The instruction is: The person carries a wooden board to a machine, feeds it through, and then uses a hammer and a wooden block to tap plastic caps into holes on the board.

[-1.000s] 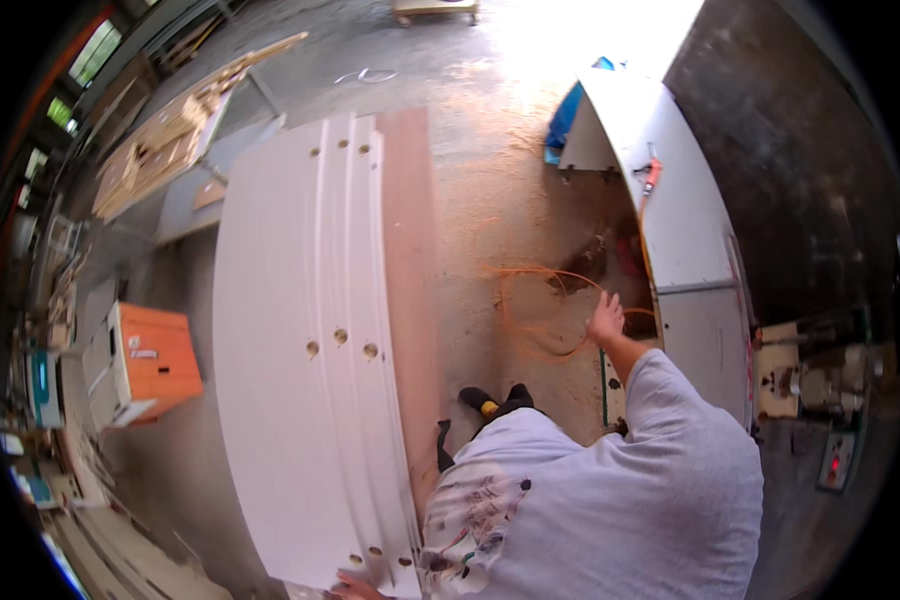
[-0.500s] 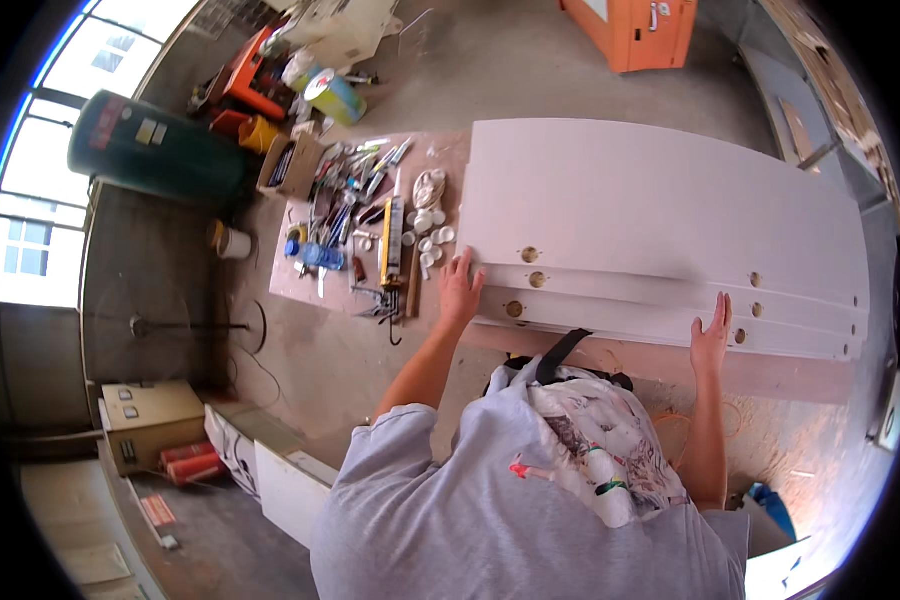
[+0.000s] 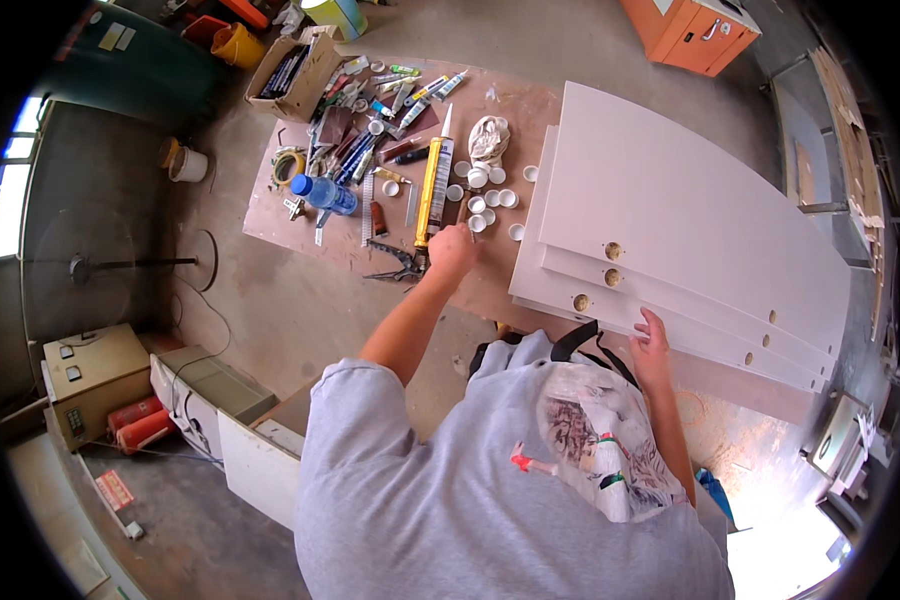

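Locate your left hand (image 3: pixel 452 252) at the near side of the pinkish work table (image 3: pixel 525 105), just beside the lower end of a yellow cartridge (image 3: pixel 434 190) with a tapered nozzle. The hand is curled, back upward; its fingertips are concealed from above, so you cannot tell whether they pinch anything. A thin brown stick (image 3: pixel 464 208) (only a short length shows) lies directly ahead of this hand, between the cartridge and a scatter of white caps (image 3: pixel 478 224). Its long axis points away from you, roughly parallel to the cartridge. Contact between hand and stick cannot be confirmed.

Note the reach: your left hand is the nearer of the two. Your right hand (image 3: pixel 651 350) is well apart from the stick, to its right and closer to your body, at the near edge of the stacked white panels (image 3: pixel 690 190). Its fingers are loosely spread and hold nothing visible; whether they touch the panels cannot be told.

Observe the adjacent items: a black tool (image 3: pixel 400 259) lies just left of your left hand, and a blue-capped bottle (image 3: pixel 328 196) lies farther left
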A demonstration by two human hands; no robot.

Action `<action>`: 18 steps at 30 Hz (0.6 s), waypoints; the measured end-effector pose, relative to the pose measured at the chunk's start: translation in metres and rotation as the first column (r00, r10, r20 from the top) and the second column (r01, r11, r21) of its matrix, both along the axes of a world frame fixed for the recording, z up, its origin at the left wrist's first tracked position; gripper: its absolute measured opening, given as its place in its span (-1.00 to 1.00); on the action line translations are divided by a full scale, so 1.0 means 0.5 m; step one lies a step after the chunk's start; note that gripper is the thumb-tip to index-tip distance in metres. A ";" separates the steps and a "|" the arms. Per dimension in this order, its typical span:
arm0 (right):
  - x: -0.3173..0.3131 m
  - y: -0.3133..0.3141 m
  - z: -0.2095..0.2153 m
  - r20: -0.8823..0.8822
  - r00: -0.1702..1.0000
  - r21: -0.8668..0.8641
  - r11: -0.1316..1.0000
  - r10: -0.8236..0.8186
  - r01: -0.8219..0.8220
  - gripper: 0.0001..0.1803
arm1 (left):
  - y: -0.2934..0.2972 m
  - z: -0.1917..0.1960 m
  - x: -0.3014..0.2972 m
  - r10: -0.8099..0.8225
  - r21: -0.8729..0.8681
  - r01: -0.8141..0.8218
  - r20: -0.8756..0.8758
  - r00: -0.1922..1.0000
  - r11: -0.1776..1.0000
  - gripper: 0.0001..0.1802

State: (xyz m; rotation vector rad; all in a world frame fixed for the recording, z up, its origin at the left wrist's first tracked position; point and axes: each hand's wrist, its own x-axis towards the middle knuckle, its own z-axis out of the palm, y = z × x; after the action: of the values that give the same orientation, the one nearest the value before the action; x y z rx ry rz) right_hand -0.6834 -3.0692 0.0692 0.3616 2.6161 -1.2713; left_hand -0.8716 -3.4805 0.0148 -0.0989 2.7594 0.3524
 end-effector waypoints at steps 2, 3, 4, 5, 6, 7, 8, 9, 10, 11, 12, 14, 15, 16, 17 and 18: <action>0.005 -0.025 0.000 0.043 0.999 -0.033 0.999 0.002 0.000 -0.33 | -0.009 -0.034 -0.004 0.028 -0.019 -0.029 -0.009 1.000 0.999 -0.59; 0.007 -0.032 -0.008 0.035 0.999 -0.039 0.999 0.017 -0.016 -0.34 | -0.016 -0.042 -0.013 0.019 -0.011 -0.019 0.004 1.000 1.000 -0.60; 0.009 -0.037 -0.019 0.028 0.999 -0.046 0.998 0.035 -0.034 -0.35 | -0.022 -0.050 -0.023 0.011 -0.002 -0.011 0.017 1.000 1.000 -0.61; 0.011 -0.040 -0.027 0.020 0.998 -0.052 0.997 0.055 -0.054 -0.35 | -0.027 -0.058 -0.025 0.006 0.007 -0.006 0.029 1.000 1.000 -0.63; 0.007 -0.043 -0.035 0.020 0.997 -0.041 0.996 0.077 -0.077 -0.35 | -0.030 -0.052 -0.029 0.035 0.024 -0.036 0.048 0.998 0.999 -0.65; 0.006 -0.044 -0.041 0.019 0.995 -0.030 0.994 0.102 -0.101 -0.36 | -0.031 -0.046 -0.030 0.065 0.041 -0.068 0.067 0.996 0.997 -0.67; 0.005 -0.041 -0.045 0.019 0.992 -0.018 0.992 0.127 -0.127 -0.36 | -0.033 -0.041 -0.028 0.096 0.058 -0.101 0.087 0.992 0.993 -0.69; 0.007 -0.042 -0.043 0.019 0.994 -0.014 0.994 0.111 -0.110 -0.38 | -0.027 -0.010 -0.034 0.136 0.114 -0.135 -0.002 0.991 0.984 -0.72; 0.012 -0.047 -0.033 0.017 0.996 -0.010 0.996 0.088 -0.087 -0.40 | -0.025 0.033 -0.028 0.174 0.174 -0.157 -0.088 0.981 0.972 -0.74; 0.007 -0.055 -0.025 0.017 0.996 -0.011 0.996 0.084 -0.084 -0.42 | -0.038 0.059 -0.021 0.233 0.234 -0.191 -0.168 0.958 0.953 -0.76; -0.002 -0.061 -0.017 0.026 0.997 -0.031 0.997 0.070 -0.069 -0.44 | -0.065 0.051 -0.016 0.257 0.245 -0.195 -0.255 0.932 0.950 -0.77; -0.025 -0.073 -0.003 0.045 0.998 -0.072 0.997 0.045 -0.042 -0.48 | -0.086 -0.001 0.001 0.306 0.205 -0.260 -0.246 0.920 0.944 -0.75; -0.037 -0.081 0.004 0.041 0.998 -0.083 0.995 0.050 -0.047 -0.49 | -0.093 -0.011 0.004 0.331 0.183 -0.292 -0.245 0.911 0.939 -0.74; -0.047 -0.089 0.010 0.037 0.998 -0.093 0.994 0.055 -0.051 -0.50 | -0.097 -0.022 0.002 0.399 0.235 -0.375 -0.065 0.915 0.897 -0.72; -0.056 -0.096 0.017 0.033 0.998 -0.103 0.993 0.059 -0.055 -0.50 | -0.103 -0.032 -0.002 0.400 0.263 -0.369 -0.073 0.914 0.891 -0.73; -0.060 -0.100 0.023 0.024 0.997 -0.107 0.992 0.068 -0.066 -0.50 | -0.105 -0.036 -0.004 0.403 0.292 -0.366 -0.076 0.912 0.884 -0.73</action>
State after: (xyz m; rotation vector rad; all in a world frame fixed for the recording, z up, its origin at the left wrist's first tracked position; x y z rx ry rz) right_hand -0.7132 -3.1194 0.0808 0.2688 2.5036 -1.3664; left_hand -0.8738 -3.5328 -0.0033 -0.5797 2.7775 0.8702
